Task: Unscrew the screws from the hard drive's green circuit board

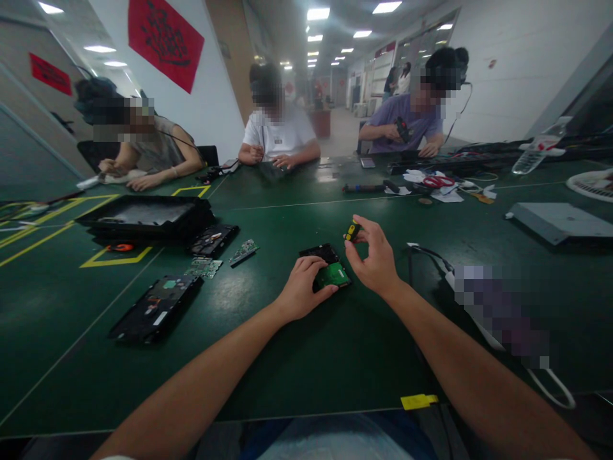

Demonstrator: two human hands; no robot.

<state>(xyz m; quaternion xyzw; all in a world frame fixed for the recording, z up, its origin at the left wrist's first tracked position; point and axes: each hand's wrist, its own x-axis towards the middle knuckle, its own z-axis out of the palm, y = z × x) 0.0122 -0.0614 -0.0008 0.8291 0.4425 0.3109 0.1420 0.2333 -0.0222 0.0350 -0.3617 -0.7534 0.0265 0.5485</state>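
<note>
1. The biggest thing on my feed is the green table (287,370), which bears yellow lines (117,257) at left.
2. On that side I see a black tray (148,214), and nearer me a dark casing (158,306).
3. My left hand (301,287) lies over the left part of the drive, its fingers and thumb grasping it.
4. That green-backed drive (335,276) rests on the table straight ahead of me.
5. Smallest is the yellow-and-black tool (352,230), pinched in my right hand's (368,249) fingers, just beyond the drive's right side.
</note>
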